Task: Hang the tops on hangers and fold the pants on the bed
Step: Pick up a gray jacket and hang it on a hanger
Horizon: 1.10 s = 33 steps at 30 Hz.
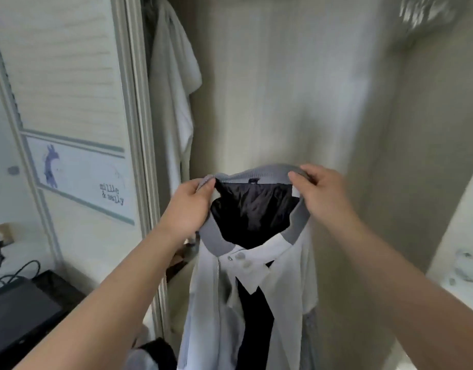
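1. The left hand (191, 206) pinches the left end of a grey ribbed collar (256, 173), with the thumb tip pressed on the fabric and the fingers behind it.
2. The right hand (319, 193) grips the same collar at its right end, fingers curled over the top edge.
3. Between the two grips the collar arches upward, and the neck opening is spread so that the dark lining (254, 209) shows just under it.
4. The collar belongs to a pale grey jacket (214, 303), which hangs straight down from both grips, held up in front of an open wardrobe.
5. Below the grips, two snap buttons (240, 256) sit on the jacket's front flap, and a zipper (218, 271) runs down beside them.
6. Above and left of the left grip, a white garment (174, 102) hangs inside the wardrobe.
7. Further left stands a slatted wardrobe door (70, 76) with a small animal drawing (50, 166) on its panel.
8. Well below the left grip, at the left forearm's outer side, lie a black box (19, 311) and some dark cables (14, 273).
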### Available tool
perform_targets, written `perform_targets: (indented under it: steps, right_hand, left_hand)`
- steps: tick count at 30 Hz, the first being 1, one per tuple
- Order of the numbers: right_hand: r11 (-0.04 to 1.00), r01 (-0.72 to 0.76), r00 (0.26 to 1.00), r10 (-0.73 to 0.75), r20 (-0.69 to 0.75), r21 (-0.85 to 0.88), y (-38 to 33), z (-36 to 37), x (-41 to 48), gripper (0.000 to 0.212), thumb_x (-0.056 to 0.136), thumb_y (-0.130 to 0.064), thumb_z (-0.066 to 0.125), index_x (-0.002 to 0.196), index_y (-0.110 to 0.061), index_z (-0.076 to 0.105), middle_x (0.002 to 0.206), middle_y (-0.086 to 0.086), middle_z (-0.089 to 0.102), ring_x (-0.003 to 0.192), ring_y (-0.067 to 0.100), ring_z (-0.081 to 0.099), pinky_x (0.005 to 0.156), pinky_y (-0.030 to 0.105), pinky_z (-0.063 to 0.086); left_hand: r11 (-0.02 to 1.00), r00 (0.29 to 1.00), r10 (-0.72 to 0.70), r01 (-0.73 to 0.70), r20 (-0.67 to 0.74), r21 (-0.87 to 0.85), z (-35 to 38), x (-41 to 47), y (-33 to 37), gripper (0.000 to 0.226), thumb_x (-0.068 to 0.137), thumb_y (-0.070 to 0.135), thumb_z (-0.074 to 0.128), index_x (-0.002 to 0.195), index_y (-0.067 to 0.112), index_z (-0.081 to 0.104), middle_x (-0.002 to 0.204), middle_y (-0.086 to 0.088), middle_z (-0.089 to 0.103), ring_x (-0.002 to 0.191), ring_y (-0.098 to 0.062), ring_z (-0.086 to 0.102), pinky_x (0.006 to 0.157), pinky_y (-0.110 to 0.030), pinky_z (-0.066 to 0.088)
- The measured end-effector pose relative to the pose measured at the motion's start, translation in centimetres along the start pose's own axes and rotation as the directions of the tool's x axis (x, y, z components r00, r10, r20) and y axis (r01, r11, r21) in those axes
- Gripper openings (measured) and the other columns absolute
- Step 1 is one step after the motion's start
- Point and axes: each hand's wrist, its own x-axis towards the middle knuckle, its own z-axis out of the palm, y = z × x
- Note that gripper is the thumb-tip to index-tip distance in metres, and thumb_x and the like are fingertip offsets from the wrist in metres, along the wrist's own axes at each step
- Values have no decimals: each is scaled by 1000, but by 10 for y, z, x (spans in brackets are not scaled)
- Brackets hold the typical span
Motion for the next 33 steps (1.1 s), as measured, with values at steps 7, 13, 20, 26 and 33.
perform_targets:
  steps: [7, 13, 20, 26, 33]
  right_hand:
    - [975, 120, 945, -170, -281, -187, -67, -10, 118, 18, 92, -15, 62, 76, -12, 69, 65, -3, 63, 66, 14, 55, 64, 28, 41]
    - [890, 135, 898, -295, -326, -435, -122, -32, 211, 24, 92, -17, 62, 70, -9, 67, 64, 2, 61, 69, 21, 54, 62, 29, 40]
    - [505, 25, 916, -358, -183, -863, -175, -73, 284, 19, 95, -28, 58, 81, -18, 68, 77, 2, 63, 89, 31, 63, 72, 35, 50]
    - [-36, -166, 869, -477, -129, -985, -179, -104, 318, 25, 96, -23, 48, 117, -21, 62, 122, 7, 55, 118, 31, 49, 93, 39, 35]
    - [-194, -493, 819, -433, -377, -848, -166, -158, 326, 39, 96, -14, 40, 134, -18, 51, 136, 10, 48, 125, 32, 42, 102, 41, 31]
  left_hand:
    - [958, 958, 285, -286, 29, 35, -18, 133, 101, 43, 103, 32, 47, 84, -5, 58, 67, -5, 45, 65, -16, 43, 62, -29, 34]
    - [885, 892, 450, -452, 36, 110, -32, 220, 195, 34, 103, 28, 46, 73, 12, 49, 61, -5, 42, 60, -20, 41, 58, -30, 30]
    - [902, 901, 431, -431, 49, 9, -30, 274, 280, 36, 103, 23, 47, 69, 14, 41, 59, -4, 39, 48, -18, 37, 42, -19, 29]
    - [934, 936, 350, -345, 37, -94, -10, 300, 319, 27, 101, 10, 39, 75, 10, 46, 59, -7, 46, 43, -19, 42, 34, -17, 38]
    - [935, 935, 351, -347, 50, -75, 11, 307, 326, 30, 99, 5, 38, 73, 9, 49, 52, -6, 47, 35, -16, 43, 34, -19, 41]
